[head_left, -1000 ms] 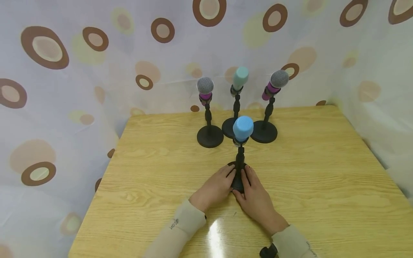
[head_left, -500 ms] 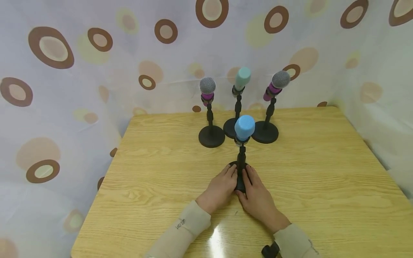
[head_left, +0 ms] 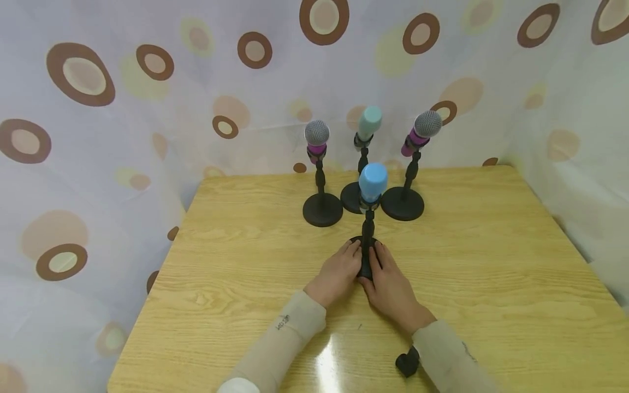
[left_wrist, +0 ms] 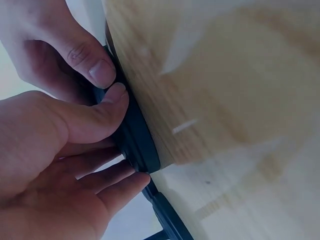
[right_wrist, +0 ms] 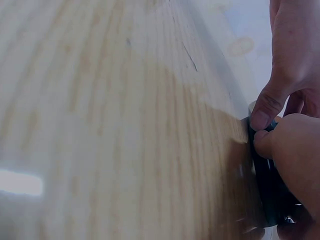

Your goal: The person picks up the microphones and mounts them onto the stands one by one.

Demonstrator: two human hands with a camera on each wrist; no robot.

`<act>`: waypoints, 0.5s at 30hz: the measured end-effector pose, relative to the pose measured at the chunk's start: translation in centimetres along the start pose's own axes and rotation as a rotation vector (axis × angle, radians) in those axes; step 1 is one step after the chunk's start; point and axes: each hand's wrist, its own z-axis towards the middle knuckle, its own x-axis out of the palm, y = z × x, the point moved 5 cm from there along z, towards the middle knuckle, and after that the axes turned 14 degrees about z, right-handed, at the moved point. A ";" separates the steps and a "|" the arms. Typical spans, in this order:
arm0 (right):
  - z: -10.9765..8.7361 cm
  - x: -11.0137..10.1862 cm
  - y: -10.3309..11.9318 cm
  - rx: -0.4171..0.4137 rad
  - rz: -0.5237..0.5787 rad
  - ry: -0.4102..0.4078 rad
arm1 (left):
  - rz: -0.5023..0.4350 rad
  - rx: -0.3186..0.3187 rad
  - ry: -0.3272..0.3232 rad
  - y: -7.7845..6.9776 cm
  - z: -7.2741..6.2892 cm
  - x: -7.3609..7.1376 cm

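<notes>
A blue-topped microphone [head_left: 373,181] sits tilted in the clip of a black desk microphone stand [head_left: 367,229] at the middle of the table. My left hand [head_left: 338,271] grips the left side of its round base, and my right hand [head_left: 393,286] grips the right side. In the left wrist view both thumbs press on the near rim of the base [left_wrist: 140,135], with the left fingers on its other side. The right wrist view shows the two thumbs close together at the base [right_wrist: 267,185], whose far part is hidden.
Behind stand three more microphones on black stands: a purple one with a silver grille [head_left: 316,134] at left, a pale green one [head_left: 369,123] in the middle and another purple one [head_left: 426,125] at right. A spotted curtain [head_left: 275,98] surrounds the wooden table [head_left: 236,245].
Both hands have shifted the blue microphone's stand a little away from me, nearer the rear stands. Their hold on the base stays the same. The head view has shifted slightly.
</notes>
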 end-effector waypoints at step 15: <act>3.3 0.2 -1.7 0.021 -0.026 0.099 | -0.066 -0.033 0.086 1.9 2.8 0.7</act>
